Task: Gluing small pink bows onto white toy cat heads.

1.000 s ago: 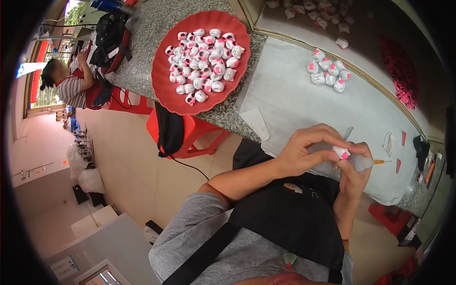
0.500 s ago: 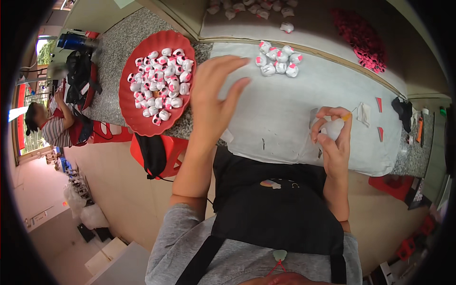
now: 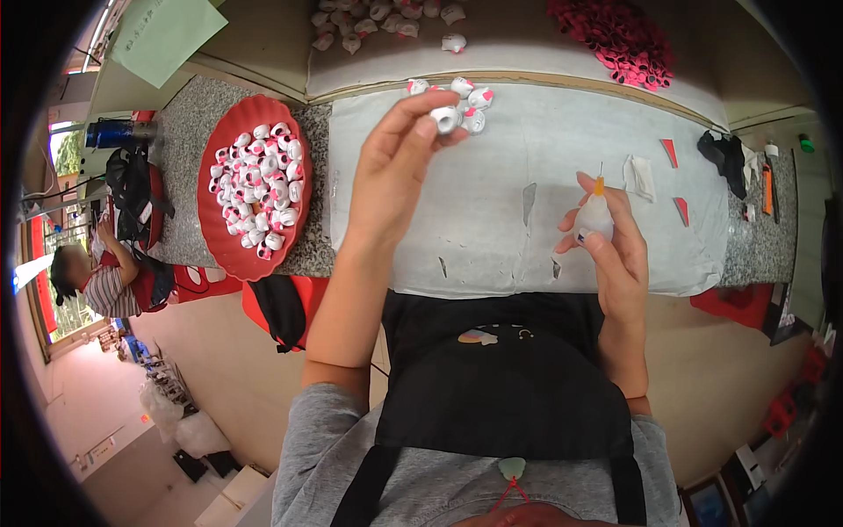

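Note:
My left hand (image 3: 391,171) is raised over the far side of the white-covered table, with thumb and fingers pinching a small white figurine piece (image 3: 445,118) that has a dark round hole. Just beyond it lies a small group of similar white pieces with pink parts (image 3: 479,97), partly hidden by my fingers. In my right hand (image 3: 625,259) is a white squeeze bottle (image 3: 594,218), its orange needle tip (image 3: 600,185) pointing up and away from me. The two hands are well apart.
To the left stands a red scalloped plate (image 3: 221,127) heaped with white-and-pink pieces. Beyond the table, a shelf holds more white pieces (image 3: 386,19) and a dark pink pile (image 3: 615,44). Red triangles (image 3: 670,153), a white cloth (image 3: 639,178) and black cloth (image 3: 722,163) lie right. Another person (image 3: 101,281) sits far left.
My left hand, open and empty before, has moved right and closed on a white figurine piece from the group. My right hand has turned the bottle so its tip points up. The view has shifted.

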`<state>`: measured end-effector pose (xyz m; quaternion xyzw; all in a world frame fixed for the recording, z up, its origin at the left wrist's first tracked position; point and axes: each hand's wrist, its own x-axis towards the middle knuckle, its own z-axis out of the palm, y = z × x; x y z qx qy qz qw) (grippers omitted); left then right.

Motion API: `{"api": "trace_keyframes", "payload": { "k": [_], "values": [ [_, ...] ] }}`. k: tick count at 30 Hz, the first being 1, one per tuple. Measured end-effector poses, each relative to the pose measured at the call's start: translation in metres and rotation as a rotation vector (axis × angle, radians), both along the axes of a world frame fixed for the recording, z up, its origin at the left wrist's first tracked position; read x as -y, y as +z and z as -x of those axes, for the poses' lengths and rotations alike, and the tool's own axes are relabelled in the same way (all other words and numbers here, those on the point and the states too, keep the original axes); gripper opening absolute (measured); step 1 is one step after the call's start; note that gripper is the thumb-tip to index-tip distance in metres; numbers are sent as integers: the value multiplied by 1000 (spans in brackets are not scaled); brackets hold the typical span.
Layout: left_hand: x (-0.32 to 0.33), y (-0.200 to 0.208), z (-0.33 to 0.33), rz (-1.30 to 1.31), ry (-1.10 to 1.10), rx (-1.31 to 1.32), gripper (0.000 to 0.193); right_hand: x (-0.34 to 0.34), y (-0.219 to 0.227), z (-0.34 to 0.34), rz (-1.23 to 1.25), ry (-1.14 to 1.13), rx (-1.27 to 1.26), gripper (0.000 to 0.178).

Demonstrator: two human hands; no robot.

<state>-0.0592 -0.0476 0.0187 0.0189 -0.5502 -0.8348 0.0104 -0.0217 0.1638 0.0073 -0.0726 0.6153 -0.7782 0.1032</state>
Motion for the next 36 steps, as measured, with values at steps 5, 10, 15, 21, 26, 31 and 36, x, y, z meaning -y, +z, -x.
{"api": "trace_keyframes", "payload": {
  "k": [5, 10, 15, 21, 26, 31, 36],
  "values": [
    [-25, -23, -33, -192, -21, 28, 22, 0, 8, 0, -56, -68, -60, 40],
    [-34, -25, -50, -281, -49, 80, 29, -1, 6, -2, 233, -276, -97, 28],
    [-37, -22, -59, -280, -23, 73, 37, 7, 17, -5, 294, -424, -121, 30],
    [-36, -26, -64, -158, 51, 30, 37, 11, 19, -17, -108, -295, -587, 42],
    [-33, -26, -65, -206, 46, 40, 36, 21, 20, -23, -188, -254, -661, 41],
    [-32, -26, -65, -209, 48, 42, 36, 25, 22, -23, -223, -222, -668, 41],
    [-32, -28, -65, -215, 21, 31, 36, 26, 21, -24, -222, -246, -659, 40]
  ]
}}
